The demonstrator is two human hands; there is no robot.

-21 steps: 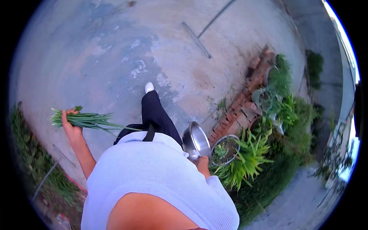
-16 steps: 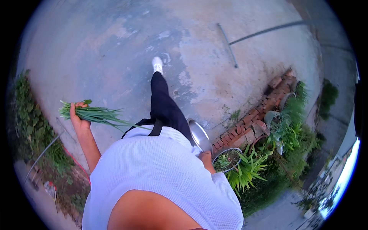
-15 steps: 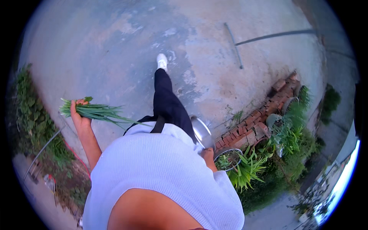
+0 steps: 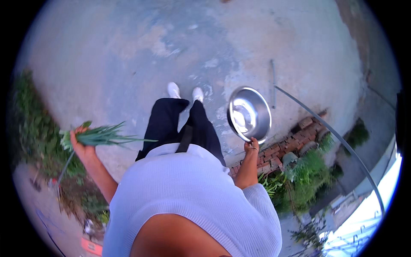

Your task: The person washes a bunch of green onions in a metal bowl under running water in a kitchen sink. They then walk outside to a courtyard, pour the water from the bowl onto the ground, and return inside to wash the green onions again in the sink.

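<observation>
Left hand (image 4: 81, 143) is out to the side, fist wrapped around a bunch of green onions (image 4: 102, 136) — the leaves trail inward toward the dark trousers (image 4: 180, 124). Across the body, the right hand (image 4: 251, 147) pinches the lower rim of a steel bowl (image 4: 249, 113), tipped open-side up toward us. Just beyond that hand — a row of red bricks (image 4: 287, 147) and leafy plants (image 4: 308, 175).

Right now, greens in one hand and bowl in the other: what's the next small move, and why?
Probably bring the left hand across and lay the bunch of green stalks in the steel bowl. The right hand holds the bowl by its rim, it looks empty, and the two are still well apart.
</observation>
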